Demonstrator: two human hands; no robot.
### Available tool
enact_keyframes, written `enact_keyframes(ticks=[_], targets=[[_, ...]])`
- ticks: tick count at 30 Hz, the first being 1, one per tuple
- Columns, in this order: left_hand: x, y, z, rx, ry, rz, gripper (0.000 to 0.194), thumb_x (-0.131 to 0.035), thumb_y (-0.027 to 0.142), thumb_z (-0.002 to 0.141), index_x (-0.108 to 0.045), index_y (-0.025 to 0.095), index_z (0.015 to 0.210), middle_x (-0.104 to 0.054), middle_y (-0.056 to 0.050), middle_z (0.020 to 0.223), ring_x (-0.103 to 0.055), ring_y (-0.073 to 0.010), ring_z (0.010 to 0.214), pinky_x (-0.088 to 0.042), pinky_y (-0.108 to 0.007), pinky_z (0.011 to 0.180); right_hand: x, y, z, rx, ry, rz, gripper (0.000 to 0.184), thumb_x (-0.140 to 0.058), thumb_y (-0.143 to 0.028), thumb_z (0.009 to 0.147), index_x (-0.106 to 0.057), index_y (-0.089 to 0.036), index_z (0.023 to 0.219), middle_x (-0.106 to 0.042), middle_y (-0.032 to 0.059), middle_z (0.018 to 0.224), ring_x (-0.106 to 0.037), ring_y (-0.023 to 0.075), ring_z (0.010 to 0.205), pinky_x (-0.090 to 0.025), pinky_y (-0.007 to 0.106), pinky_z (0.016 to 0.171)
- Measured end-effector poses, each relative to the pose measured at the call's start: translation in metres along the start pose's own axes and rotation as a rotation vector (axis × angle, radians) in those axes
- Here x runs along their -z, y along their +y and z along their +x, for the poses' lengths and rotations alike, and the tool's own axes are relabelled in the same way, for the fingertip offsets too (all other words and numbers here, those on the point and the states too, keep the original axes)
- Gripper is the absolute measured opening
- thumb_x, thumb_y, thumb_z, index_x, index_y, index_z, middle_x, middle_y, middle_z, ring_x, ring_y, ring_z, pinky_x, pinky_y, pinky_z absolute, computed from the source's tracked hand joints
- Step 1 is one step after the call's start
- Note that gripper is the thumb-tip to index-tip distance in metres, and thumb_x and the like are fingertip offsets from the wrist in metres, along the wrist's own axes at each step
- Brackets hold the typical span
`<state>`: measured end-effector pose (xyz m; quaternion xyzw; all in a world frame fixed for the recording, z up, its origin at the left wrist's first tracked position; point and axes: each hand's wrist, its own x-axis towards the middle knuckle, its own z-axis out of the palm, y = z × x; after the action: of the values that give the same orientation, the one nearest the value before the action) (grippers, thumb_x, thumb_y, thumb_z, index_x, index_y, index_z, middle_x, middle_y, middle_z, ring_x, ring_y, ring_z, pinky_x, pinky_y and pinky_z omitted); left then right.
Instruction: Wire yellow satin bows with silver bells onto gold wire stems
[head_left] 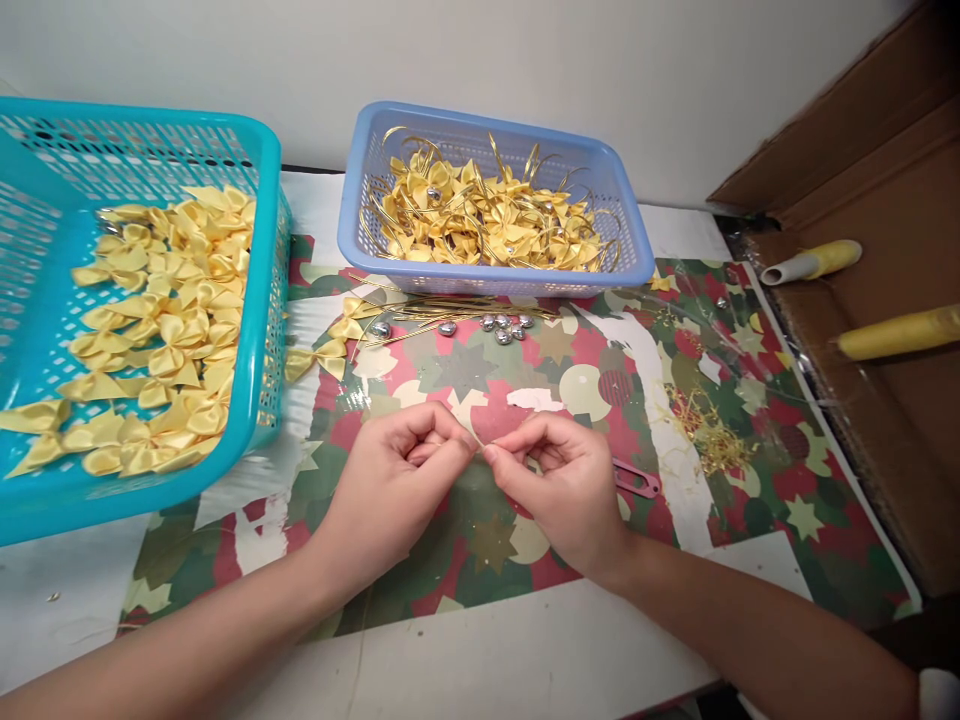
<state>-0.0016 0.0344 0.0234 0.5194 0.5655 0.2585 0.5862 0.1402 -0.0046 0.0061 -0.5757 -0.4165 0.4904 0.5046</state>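
Note:
My left hand (405,470) and my right hand (570,485) meet over the middle of the patterned sheet, both closed in a pinch. Between the fingertips runs a thin gold cord (481,446); most of it is hidden by the fingers. A pink tool (637,478) with a slotted end lies by my right hand, partly covered by it. Beyond the hands are several small silver bells (503,330) and a bundle of gold cords (457,308). Two loose yellow ribbon bows (321,358) rest left of the bells.
A teal basket (259,330) of yellow bows stands at the left. At the back, a blue basket (495,278) holds bows with gold cord loops and bells. Gold clippings (720,440) lie on the right. Yellow-wrapped tubes (817,262) stick out near a cardboard box (870,180).

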Motion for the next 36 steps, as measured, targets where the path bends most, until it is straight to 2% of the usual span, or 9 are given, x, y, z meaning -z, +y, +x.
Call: enact_keyframes(ticks=[36], targets=[[0.0011,0.0020,-0.0002,-0.038,0.006,0.024,0.020,-0.055,0.029,0.071,-0.054,0.018,0.055,-0.034,0.007,0.044,-0.028,-0.0059,0.041,-0.022,-0.018,0.038,0.0007,-0.0025,0.0013,-0.029,-0.013,-0.055,0.011,-0.069,-0.014,0.068,-0.061,-0.019,0.062,-0.059,-0.0030,0.055,-0.049,0.0084,0.047,-0.042,0.022,0.043]])
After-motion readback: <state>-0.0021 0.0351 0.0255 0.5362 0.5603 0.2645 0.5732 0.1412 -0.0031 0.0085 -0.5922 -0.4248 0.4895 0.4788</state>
